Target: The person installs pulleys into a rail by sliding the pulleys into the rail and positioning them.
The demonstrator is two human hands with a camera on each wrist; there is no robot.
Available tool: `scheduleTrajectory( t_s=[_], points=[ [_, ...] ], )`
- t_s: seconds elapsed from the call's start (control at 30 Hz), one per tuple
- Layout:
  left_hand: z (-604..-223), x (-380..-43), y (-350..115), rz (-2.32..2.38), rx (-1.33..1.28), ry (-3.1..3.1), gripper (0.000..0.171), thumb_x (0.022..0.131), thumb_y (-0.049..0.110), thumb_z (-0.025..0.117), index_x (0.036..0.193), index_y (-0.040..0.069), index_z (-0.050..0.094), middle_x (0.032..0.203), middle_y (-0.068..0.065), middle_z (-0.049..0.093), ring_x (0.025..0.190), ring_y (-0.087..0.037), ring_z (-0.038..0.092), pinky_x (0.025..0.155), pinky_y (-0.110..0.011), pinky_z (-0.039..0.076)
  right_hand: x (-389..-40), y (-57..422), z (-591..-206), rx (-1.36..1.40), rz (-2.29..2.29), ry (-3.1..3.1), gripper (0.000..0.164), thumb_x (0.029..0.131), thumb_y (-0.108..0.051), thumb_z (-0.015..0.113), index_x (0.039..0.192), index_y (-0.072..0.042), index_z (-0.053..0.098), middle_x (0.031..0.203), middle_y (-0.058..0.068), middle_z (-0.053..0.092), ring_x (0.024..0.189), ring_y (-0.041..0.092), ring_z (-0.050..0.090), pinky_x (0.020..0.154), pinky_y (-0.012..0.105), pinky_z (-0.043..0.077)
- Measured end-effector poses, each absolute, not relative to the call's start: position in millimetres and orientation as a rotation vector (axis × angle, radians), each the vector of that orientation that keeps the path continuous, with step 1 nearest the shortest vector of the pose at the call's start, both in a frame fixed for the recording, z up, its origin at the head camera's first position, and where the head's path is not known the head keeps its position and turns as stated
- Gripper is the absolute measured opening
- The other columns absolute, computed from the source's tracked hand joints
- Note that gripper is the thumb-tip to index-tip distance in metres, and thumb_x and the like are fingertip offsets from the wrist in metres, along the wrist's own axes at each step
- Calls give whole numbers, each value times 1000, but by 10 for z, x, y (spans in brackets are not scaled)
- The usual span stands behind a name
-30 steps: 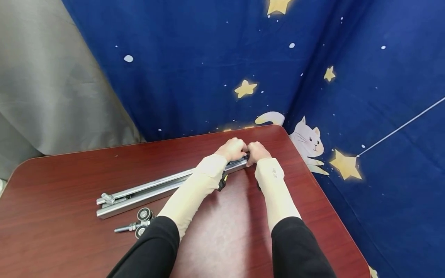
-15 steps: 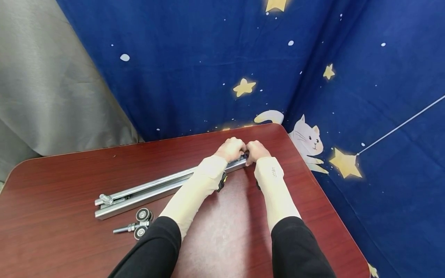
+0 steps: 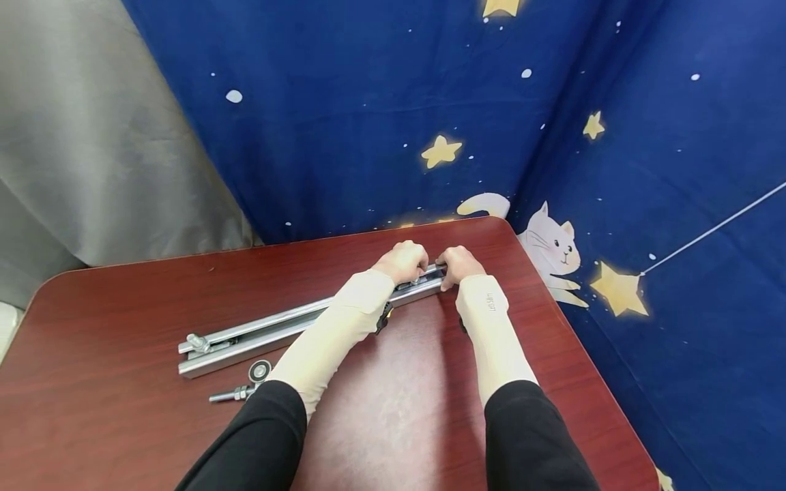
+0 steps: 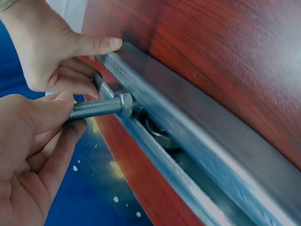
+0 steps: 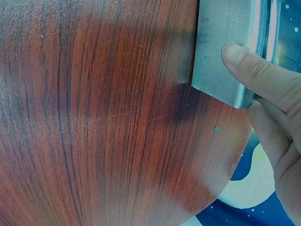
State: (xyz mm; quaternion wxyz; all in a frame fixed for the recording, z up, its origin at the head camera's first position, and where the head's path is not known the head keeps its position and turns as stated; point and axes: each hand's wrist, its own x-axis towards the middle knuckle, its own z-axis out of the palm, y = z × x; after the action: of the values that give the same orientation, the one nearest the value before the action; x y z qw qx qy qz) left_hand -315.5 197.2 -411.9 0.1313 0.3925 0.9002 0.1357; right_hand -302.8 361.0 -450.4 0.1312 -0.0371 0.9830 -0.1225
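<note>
A metal channel rail [image 3: 264, 331] lies at a slant on the table, its slot facing up. At its right end my left hand [image 3: 404, 262] pinches the threaded bolt [image 4: 96, 109] of a roller trolley between thumb and fingers. Below the bolt's nut [image 4: 125, 104], a wheel [image 4: 162, 139] of that trolley sits inside the slot. My right hand [image 3: 460, 266] grips the rail's right end, its thumb [image 5: 235, 55] on the side wall. Another trolley's bolt [image 3: 198, 343] sticks up from the slot at the left end.
A loose roller trolley [image 3: 260, 372] lies in front of the rail, partly hidden by my left forearm. The reddish-brown table [image 3: 123, 409] ends at a rounded corner just beyond my right hand. Blue and grey curtains hang behind.
My left hand has moved a little left along the rail with the trolley bolt, opening a gap between the hands. The right hand stays at the rail's end. The head view has shifted slightly.
</note>
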Motion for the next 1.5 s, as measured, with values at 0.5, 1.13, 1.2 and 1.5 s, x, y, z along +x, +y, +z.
scheduleTrajectory(
  t_s=[0.5, 1.13, 1.2, 1.5],
  points=[
    [-4062, -3157, 1701, 340, 1193, 2586, 10, 79, 7, 64, 84, 11, 72, 87, 0, 66, 86, -17, 58, 76, -30, 47, -3065, 3711, -4488, -89, -404, 2806, 63, 58, -9, 83, 117, -5, 62, 116, 10, 61, 106, 23, 55, 88, 37, 45],
    [-4102, -3157, 1396, 382, 1304, 2570, 6, 76, 6, 67, 75, 10, 72, 75, 2, 67, 74, -16, 59, 69, -27, 48, -3061, 3875, -4472, -130, -387, 2804, 63, 60, -13, 83, 118, -3, 60, 121, 14, 57, 115, 32, 49, 91, 44, 42],
    [-4102, -3155, 1360, 392, 1306, 2562, 6, 76, 6, 67, 75, 10, 72, 76, 1, 67, 74, -16, 59, 69, -28, 48, -3052, 3892, -4470, -135, -393, 2807, 63, 60, -13, 83, 118, -2, 60, 121, 15, 57, 114, 32, 50, 91, 44, 42],
    [-4081, -3123, 1207, 437, 1332, 2541, 6, 75, 4, 67, 74, 8, 72, 75, 0, 67, 71, -15, 58, 68, -28, 48, -3059, 3966, -4466, -146, -386, 2815, 63, 59, -12, 83, 117, -1, 61, 119, 16, 58, 113, 32, 50, 92, 44, 41]
  ],
)
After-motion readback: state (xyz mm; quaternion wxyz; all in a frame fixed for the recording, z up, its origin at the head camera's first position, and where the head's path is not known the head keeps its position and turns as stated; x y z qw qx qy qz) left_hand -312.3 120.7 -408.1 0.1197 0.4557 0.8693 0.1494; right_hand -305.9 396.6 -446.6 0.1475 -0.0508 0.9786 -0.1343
